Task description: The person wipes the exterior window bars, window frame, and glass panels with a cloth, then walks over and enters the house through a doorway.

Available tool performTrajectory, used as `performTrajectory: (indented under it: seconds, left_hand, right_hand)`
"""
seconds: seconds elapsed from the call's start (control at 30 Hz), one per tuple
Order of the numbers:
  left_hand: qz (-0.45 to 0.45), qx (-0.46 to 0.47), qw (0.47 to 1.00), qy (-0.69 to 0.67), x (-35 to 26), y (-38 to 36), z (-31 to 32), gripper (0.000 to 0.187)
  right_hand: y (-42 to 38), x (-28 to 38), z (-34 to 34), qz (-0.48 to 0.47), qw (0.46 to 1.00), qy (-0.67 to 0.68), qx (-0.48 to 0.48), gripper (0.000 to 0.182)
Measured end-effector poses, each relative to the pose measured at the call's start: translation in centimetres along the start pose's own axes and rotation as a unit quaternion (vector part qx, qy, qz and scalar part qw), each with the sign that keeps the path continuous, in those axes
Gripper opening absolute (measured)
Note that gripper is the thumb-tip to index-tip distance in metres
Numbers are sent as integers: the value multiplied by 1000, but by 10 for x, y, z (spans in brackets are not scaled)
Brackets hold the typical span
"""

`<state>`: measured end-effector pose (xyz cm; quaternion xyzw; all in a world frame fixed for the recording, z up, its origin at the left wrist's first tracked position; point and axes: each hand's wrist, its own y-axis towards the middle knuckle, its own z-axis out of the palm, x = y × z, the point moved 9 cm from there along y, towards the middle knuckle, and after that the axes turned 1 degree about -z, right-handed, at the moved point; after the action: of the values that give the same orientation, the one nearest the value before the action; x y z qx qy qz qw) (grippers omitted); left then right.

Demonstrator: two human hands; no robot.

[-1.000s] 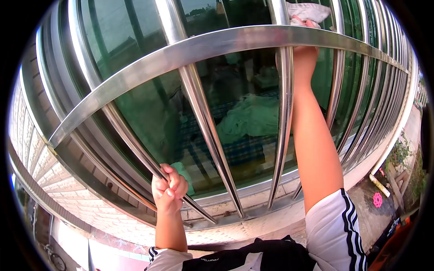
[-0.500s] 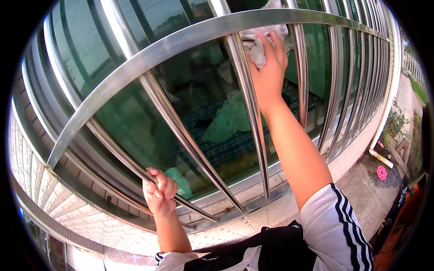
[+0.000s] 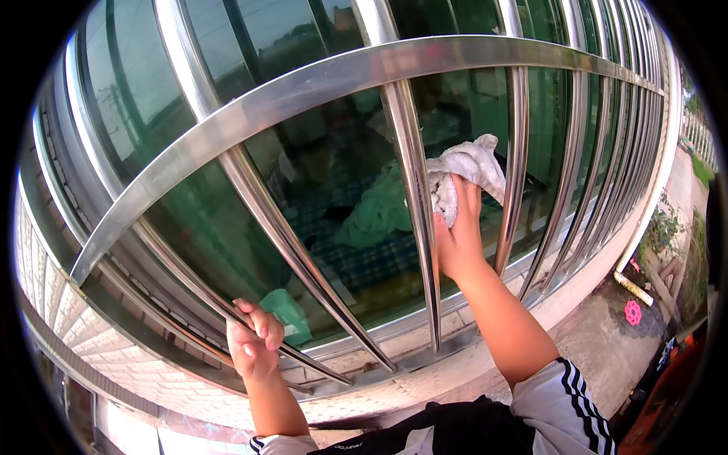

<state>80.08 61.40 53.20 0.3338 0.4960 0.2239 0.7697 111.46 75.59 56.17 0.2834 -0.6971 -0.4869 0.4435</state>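
Observation:
My right hand (image 3: 461,244) reaches between two upright bars and is closed on a pale, crumpled cloth (image 3: 474,165). The cloth lies against the dark green window pane (image 3: 326,144), below the flat metal rail (image 3: 455,54). Lower down on the left, the fingers of my left hand (image 3: 256,343) curl round a shiny metal bar (image 3: 186,274). Through the glass, a light green item (image 3: 287,315) shows just right of that hand. Part of my right palm is hidden by the cloth.
More upright bars (image 3: 561,174) run along the window to the right. Pale tiled wall (image 3: 114,334) lies below the grille on the left. On the ground at right are a white and yellowish pipe (image 3: 634,289) and a pink flower-shaped object (image 3: 632,312).
My right hand has moved down the pane with the cloth, from behind the flat rail to well below it. My left hand stays on its bar. The view has shifted slightly.

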Motion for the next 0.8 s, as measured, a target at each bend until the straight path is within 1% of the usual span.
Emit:
performTrajectory:
  seconds: [0.03, 0.07, 0.1, 0.13, 0.17, 0.2, 0.23, 0.27, 0.3, 0.37, 0.4, 0.43, 0.47, 0.5, 0.53, 0.6, 0.63, 0.7, 0.73, 0.77, 0.8]
  left_hand:
    - [8, -16, 1000, 5, -1, 0, 0, 64]
    - [13, -17, 1000, 16, -1, 0, 1, 67]
    - [21, -24, 999, 35, -3, -1, 1, 71]
    - [34, -30, 996, 72, -5, -2, 2, 70]
    - [48, -36, 992, 110, -7, -2, 5, 70]
    - [125, -142, 953, 237, -17, -5, 8, 67]
    - [200, -242, 880, 357, -28, -13, 24, 64]
    - [201, -283, 828, 440, -33, -27, 38, 52]
    - [338, -361, 687, 532, -52, -56, 55, 42]
    - [413, -198, 759, 463, -39, -81, 100, 41]
    - [360, -57, 810, 460, -15, -69, 142, 40]
    - [231, 83, 837, 489, 29, -50, 179, 40]
    - [112, 172, 837, 507, 71, -37, 211, 41]
    - [34, 200, 839, 506, 107, -26, 228, 43]
    - [17, 171, 834, 525, 127, -17, 228, 43]
    - [-61, 52, 903, 422, 158, 1, 213, 48]
    - [-20, 46, 874, 483, 152, 13, 229, 43]
    - [40, 15, 810, 586, 152, 25, 246, 36]
    - [-6, -32, 856, 515, 168, 29, 224, 38]
    - [3, -47, 861, 507, 179, 34, 214, 40]
    - [-10, -58, 865, 498, 189, 45, 224, 36]
  right_hand:
    - [1, -1, -4, 6, 998, 69, 1, 69]
    - [0, -4, -1, 27, 995, 89, 24, 69]
    - [4, 3, -3, 30, 995, 90, 26, 69]
    - [10, 12, -9, 27, 992, 124, 12, 67]
    - [9, 4, -8, 60, 984, 168, 25, 65]
    - [7, -3, -6, 95, 972, 211, 36, 62]
    - [8, -4, -7, 95, 971, 218, 37, 62]
    - [8, -6, -6, 129, 961, 240, 44, 61]
    - [7, -8, -3, 164, 949, 263, 53, 60]
    - [11, -7, -3, 169, 946, 273, 48, 57]
    - [12, -5, -3, 170, 944, 278, 43, 55]
    - [13, -5, -6, 170, 943, 283, 40, 54]
    - [14, -4, -7, 170, 941, 286, 57, 54]
    - [15, -3, -9, 170, 939, 288, 75, 54]
    - [15, -1, -8, 216, 905, 351, 104, 57]
    - [14, -6, -5, 229, 887, 380, 131, 67]
    - [15, -7, -5, 235, 877, 393, 144, 72]
    - [14, -2, -13, 239, 888, 354, 170, 82]
    - [14, -3, -9, 237, 890, 347, 179, 86]
    - [13, -3, -6, 235, 890, 340, 192, 90]
    - [12, 0, -5, 254, 877, 339, 226, 93]
